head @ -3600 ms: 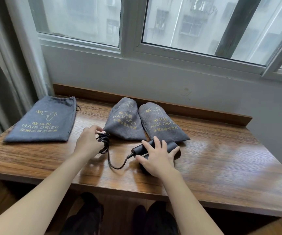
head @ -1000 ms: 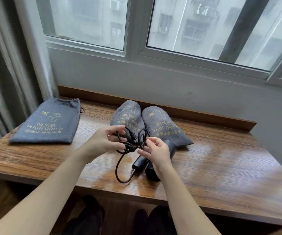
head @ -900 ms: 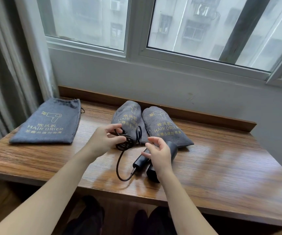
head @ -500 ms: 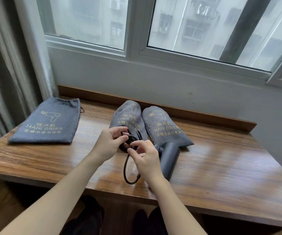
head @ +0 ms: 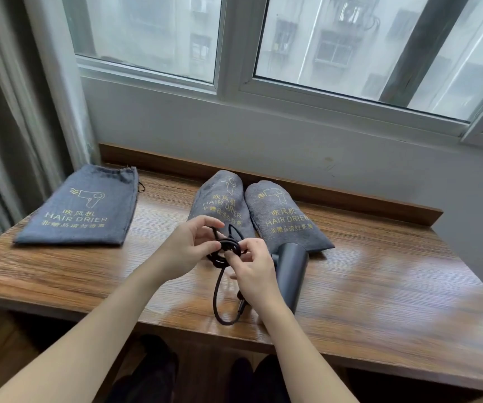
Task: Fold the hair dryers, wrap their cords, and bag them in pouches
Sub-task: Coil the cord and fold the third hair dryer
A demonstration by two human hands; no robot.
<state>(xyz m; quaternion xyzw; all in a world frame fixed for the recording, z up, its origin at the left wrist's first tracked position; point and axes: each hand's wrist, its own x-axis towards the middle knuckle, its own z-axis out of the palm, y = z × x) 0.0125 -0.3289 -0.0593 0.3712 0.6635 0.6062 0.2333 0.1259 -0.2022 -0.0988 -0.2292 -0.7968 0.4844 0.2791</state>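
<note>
Wooden table (head: 380, 286) supports all items. Beyond the fingers lie two filled pouches (head: 281, 216); well off to the left of them lies one flat empty pouch (head: 80, 210). Just right of the right-hand fingers rests the dark hair dryer (head: 291, 271), handle toward the person. Left hand (head: 188, 251) pinches the coiled cord (head: 224, 250) between thumb and curled fingers; right hand (head: 253, 271) pinches the same coil from the other side. Below the fingers a slack loop hangs to the handle. Recommended: hold coil flat, feed slack in even turns, avoid kinking at the handle joint
</note>
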